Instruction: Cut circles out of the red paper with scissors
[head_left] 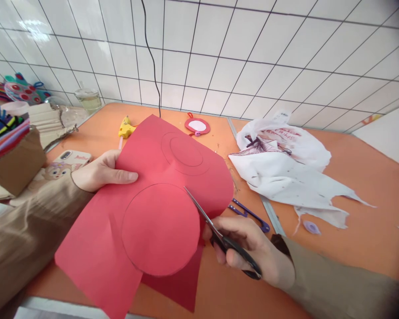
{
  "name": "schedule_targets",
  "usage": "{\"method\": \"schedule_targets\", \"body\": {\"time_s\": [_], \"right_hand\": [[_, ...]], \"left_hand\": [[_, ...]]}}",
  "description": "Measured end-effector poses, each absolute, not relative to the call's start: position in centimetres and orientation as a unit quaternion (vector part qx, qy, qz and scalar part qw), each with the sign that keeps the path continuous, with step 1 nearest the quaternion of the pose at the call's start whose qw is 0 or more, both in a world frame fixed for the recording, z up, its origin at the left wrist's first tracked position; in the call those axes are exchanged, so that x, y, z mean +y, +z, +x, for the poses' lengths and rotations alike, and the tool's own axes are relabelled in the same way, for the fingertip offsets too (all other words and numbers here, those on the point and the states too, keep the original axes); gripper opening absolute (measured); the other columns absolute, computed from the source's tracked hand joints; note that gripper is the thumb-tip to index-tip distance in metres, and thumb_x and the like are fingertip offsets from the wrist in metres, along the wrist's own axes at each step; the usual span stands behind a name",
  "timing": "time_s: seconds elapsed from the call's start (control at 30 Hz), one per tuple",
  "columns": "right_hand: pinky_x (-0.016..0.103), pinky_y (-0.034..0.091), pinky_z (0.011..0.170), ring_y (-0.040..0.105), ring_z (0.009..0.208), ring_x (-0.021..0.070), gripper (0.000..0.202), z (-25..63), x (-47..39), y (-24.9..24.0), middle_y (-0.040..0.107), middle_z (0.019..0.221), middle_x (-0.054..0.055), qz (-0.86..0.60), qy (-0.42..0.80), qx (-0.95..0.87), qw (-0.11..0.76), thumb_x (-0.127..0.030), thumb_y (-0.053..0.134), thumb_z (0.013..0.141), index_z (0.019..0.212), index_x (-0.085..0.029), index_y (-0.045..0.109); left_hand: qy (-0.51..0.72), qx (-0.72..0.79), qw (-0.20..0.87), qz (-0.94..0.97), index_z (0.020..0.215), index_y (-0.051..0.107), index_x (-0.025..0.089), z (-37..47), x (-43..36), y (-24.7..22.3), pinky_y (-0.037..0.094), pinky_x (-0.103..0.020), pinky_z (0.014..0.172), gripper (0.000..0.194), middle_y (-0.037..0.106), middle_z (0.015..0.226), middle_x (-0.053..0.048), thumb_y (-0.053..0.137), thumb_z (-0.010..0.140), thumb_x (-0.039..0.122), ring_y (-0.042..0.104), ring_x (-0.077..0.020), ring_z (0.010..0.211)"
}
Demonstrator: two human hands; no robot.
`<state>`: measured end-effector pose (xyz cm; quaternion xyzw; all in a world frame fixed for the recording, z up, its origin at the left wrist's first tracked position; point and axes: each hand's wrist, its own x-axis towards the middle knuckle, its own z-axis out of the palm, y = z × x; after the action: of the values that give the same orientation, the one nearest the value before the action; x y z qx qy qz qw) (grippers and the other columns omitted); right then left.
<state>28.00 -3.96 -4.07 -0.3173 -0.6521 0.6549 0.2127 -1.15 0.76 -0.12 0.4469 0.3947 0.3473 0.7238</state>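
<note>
My left hand [101,172] grips the left side of a large red sheet [96,248], thumb on top and the other fingers hidden beneath. On the sheet a big circle [161,230] is drawn; its right and lower edge is cut free, while its upper left still joins the sheet. Smaller drawn rings [186,151] show farther up. My right hand [249,246] is closed on the black handles of a pair of scissors [228,243]. Their blades lie at the circle's upper right edge, with the tip pointing up and left. Part of the sheet curls behind the blades.
A yellow glue gun [125,128], a round red piece with a white centre [197,126] and a dark blue plastic tool [249,215] lie on the orange table [362,241]. White cloth [286,181] and a plastic bag [306,144] are right; a cardboard box [18,161] and phone [68,161] left.
</note>
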Motion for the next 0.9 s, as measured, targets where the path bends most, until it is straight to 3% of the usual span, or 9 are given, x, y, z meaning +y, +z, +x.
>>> {"method": "schedule_targets", "body": {"time_s": [0.9], "right_hand": [[0.022, 0.031, 0.046, 0.038, 0.049, 0.0089, 0.055, 27.96, -3.93, -4.20, 0.044, 0.059, 0.000, -0.295, 0.663, -0.650, 0.223, -0.062, 0.056, 0.070, 0.084, -0.008, 0.057]], "left_hand": [[0.343, 0.387, 0.721, 0.462, 0.092, 0.070, 0.015, -1.07, 0.77, -0.56, 0.051, -0.037, 0.079, 0.025, 0.074, 0.079, -0.005, 0.065, 0.069, 0.008, 0.069, -0.0212, 0.070]]}}
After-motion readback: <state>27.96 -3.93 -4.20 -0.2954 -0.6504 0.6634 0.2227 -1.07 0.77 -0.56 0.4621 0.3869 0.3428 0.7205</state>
